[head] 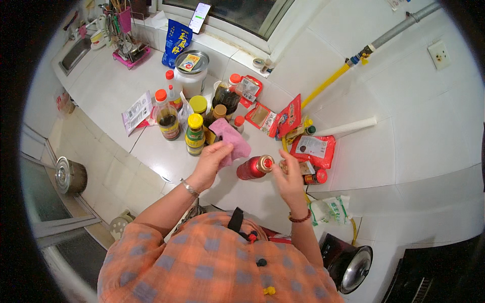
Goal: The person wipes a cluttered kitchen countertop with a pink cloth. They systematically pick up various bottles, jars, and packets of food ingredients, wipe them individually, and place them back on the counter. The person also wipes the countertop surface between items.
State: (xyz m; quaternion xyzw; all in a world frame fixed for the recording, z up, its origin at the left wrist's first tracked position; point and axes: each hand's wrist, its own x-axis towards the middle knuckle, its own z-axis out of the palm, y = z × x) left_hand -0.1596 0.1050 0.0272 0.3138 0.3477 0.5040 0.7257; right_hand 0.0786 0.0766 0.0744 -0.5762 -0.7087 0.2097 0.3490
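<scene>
A pink cloth (233, 140) is pinched in my left hand (213, 161), raised over the white tiled counter (223, 189). Beside it, a red bottle with a gold-rimmed cap (253, 167) stands on the counter. My right hand (290, 178) is just right of the bottle's cap, thumb and forefinger apart, holding nothing that I can see; whether it touches the cap I cannot tell. Left of the cloth stand a yellow-capped sauce bottle (195, 134) and a red-capped bottle of dark liquid (168, 119). The cloth partly hides a brown-capped jar (219, 111).
Red food packets (314, 149) and a red-lidded jar (316, 177) line the wall side. Behind the bottles are a large white tin (191, 77) and a blue packet (177, 41). A phone (199, 17) leans by the window. A yellow gas hose (327, 83) runs down the wall.
</scene>
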